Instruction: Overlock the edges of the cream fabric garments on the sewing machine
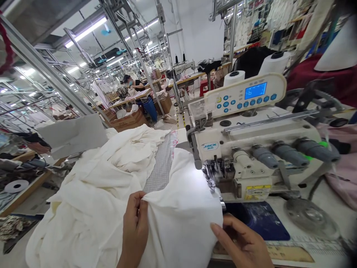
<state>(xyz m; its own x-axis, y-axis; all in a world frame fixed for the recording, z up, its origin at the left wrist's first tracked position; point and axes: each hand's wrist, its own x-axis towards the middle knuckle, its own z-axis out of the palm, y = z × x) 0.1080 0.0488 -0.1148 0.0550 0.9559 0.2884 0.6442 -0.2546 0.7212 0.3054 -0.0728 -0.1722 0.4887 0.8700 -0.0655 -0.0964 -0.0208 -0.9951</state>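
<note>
White fabric (181, 219) lies under the needle area of an overlock sewing machine (212, 126), lit by the machine's lamp. My left hand (135, 227) pinches a fold of this fabric between thumb and fingers, left of the machine. At the fabric's right edge, my right hand (242, 242) holds the border with the thumb on top and the fingers beneath, just in front of the presser area. A large heap of white cloth (92, 193) spreads across the table to the left of my left hand.
A dark blue pad (256, 219) and a ruler strip (290, 253) lie right of my right hand. Thread cones (275, 63) stand behind the machine. Farther back, a person (134, 83) sits at another table near a cardboard box (128, 120).
</note>
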